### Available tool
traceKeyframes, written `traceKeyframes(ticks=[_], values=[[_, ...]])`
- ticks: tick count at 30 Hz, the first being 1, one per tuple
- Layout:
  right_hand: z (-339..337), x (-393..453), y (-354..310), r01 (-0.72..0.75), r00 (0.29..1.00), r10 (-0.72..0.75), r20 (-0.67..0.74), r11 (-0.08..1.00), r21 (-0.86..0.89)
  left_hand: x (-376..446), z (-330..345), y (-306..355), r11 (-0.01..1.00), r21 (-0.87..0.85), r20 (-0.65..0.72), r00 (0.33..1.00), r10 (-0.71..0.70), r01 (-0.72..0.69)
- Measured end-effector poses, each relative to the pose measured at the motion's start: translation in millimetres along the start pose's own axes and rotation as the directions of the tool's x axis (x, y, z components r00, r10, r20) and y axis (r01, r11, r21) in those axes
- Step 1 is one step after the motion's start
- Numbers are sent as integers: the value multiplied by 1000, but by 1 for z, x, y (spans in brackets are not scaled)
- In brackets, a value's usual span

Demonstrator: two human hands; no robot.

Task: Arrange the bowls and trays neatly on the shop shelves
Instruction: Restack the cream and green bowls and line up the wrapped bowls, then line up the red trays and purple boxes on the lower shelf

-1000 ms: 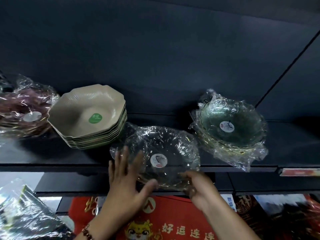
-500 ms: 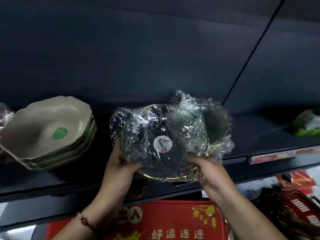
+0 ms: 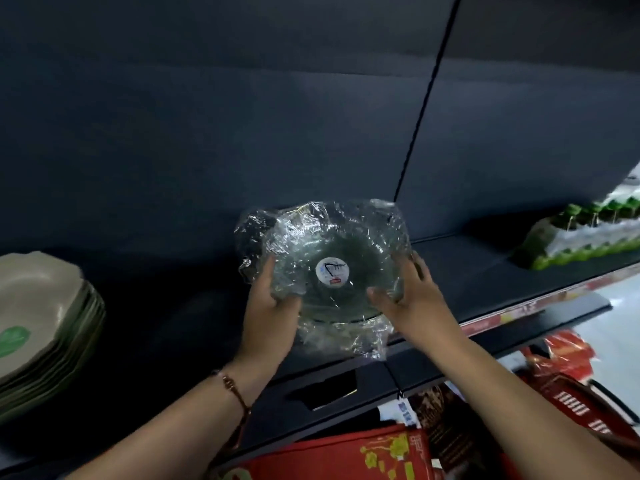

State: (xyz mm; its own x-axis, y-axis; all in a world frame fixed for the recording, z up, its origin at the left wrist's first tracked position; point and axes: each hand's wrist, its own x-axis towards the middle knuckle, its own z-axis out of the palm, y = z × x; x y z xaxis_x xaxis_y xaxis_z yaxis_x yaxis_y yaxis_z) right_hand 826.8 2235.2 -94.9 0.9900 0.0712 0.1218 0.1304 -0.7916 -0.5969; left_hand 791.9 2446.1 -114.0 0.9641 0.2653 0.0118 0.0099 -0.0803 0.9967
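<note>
A clear glass bowl (image 3: 346, 237) in crinkled plastic wrap, with a round white sticker in its middle, is tilted toward me over the dark shelf (image 3: 166, 327). It looks greenish, as if nested on the wrapped green bowl seen earlier; I cannot tell the two apart. My left hand (image 3: 270, 310) grips its left rim, thumb on the inside. My right hand (image 3: 412, 299) holds the right rim, thumb on the wrap and fingers spread along the outside.
A stack of beige octagonal bowls (image 3: 38, 306) with a green sticker stands at the left end of the shelf. Wrapped green items (image 3: 581, 237) lie on the shelf's right section. Red packages (image 3: 349, 455) fill the level below.
The clear bowl was lifted off the shelf's front edge and carried right onto the wrapped green bowl. My view has turned right, so the beige stack now sits at the left edge.
</note>
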Motion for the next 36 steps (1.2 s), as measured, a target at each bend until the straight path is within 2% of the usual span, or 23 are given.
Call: traceKeyframes(ticks=[3,4,6,8,18,20,22,25,27,29,31,33,36], values=[[13,28,29,-59,996,61,69,998,-20,17,14,-16,971,225,70,995,67,-81],[19,33,35,-58,994,61,96,998,-33,23,15,-24,918,385,69,995,78,-98],[30,41,44,-44,992,48,120,998,-35,34,15,-37,732,675,50,996,80,-93],[40,47,47,-33,991,34,132,999,-11,39,16,-46,621,781,38,997,61,-68],[68,53,62,-34,986,33,165,999,1,51,19,-64,468,882,91,995,-51,-57],[71,58,68,-58,981,69,183,996,-65,50,18,-63,429,900,106,994,-37,-80],[73,59,73,-5,982,38,183,985,-175,40,15,-61,418,901,126,992,-6,-112],[62,58,69,13,985,25,173,977,-215,14,0,-60,356,920,163,986,28,-162],[52,41,57,79,988,-44,151,969,-236,-12,-18,-63,299,931,201,978,55,-208],[50,9,44,205,973,-167,158,940,-273,-43,-38,-68,277,922,257,963,83,-270],[55,-32,30,334,934,-281,219,906,-259,-71,-58,-77,235,902,343,932,119,-362],[70,-71,15,440,881,-365,300,864,-243,-95,-79,-92,192,884,417,904,90,-427],[105,-115,-4,481,838,-355,414,839,-255,-116,-112,-113,178,884,434,900,28,-432]])
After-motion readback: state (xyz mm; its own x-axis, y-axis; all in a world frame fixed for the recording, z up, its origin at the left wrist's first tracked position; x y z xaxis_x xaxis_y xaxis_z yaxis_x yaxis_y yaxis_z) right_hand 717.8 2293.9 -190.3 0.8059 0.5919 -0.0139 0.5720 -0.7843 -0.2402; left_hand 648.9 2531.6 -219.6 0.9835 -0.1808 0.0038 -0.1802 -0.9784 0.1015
